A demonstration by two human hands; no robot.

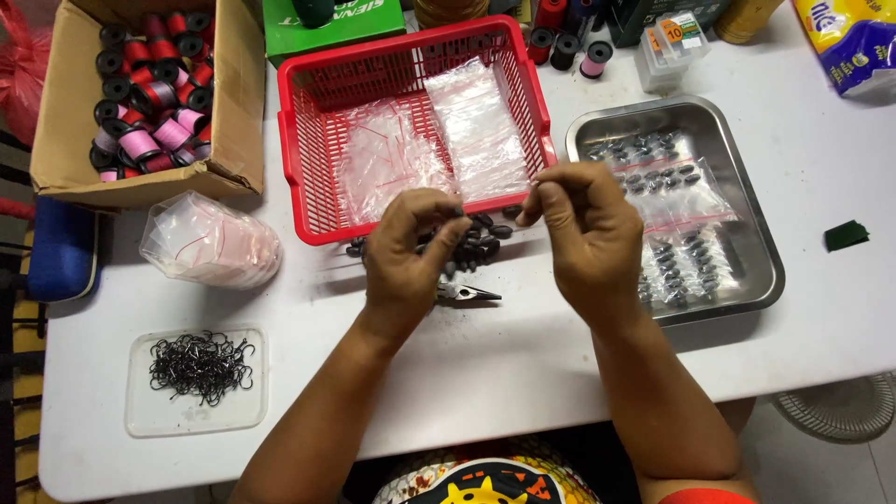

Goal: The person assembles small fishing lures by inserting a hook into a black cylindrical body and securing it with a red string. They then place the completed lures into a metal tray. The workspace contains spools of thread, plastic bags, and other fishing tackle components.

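Both hands up over desk (523, 373) centre, just in front of red basket (308, 149). L hand (403, 257) and R hand (583, 238) face each other, fingertips pinched, w/ a small clear zip bag (495, 191) stretched btwn them. The bag is hard to see, transparent against basket rim. Its long axis runs roughly left-right, hand to hand, about parallel to basket's front edge.

L grip: thumb + forefinger closed on bag's left end, other fingers curled. R grip: closed pinch on right end, knuckles toward cam. Can't tell if bag mouth is open or sealed.

Key relation: pile of dark oval sinkers (471, 245) lies on desk directly below and btwn the hands, touching basket's front foot. L hand is nearer to it, fingers partly covering the pile; R hand sits a bit higher and to the right. Small pliers (467, 295) lie just behind L wrist side, nose pointing right, untouched.

Around:
- steel tray (761, 271) right of R hand, holds filled bags of sinkers
- basket holds empty clear bags
- loose bundle of bags (210, 243) far left
- clear lid w/ black hooks (201, 369) front-left, well apart
- cardboard box of thread spools (149, 89) back-left
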